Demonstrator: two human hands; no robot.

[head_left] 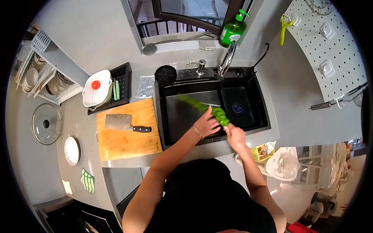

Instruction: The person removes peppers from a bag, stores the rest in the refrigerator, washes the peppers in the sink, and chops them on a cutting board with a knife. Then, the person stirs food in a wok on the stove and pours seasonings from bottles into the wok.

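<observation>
A long bright green vegetable (pixel 220 116) is held over the black double sink (pixel 165 128), slanting from upper left to lower right. Motion blurs its far end, so its exact kind is unclear. My right hand (pixel 235 136) is closed around its lower right end, near the sink's front rim. Just left of it, my left hand (pixel 208 123) has its fingers spread beside the vegetable; whether they touch it I cannot tell.
A cleaver (pixel 118 122) lies on the wooden cutting board (pixel 128 145) left of the sink. Behind it stands a white basket (pixel 90 98) with a red tomato (pixel 95 84). The faucet (pixel 227 60) and green soap bottle (pixel 233 31) are at the back.
</observation>
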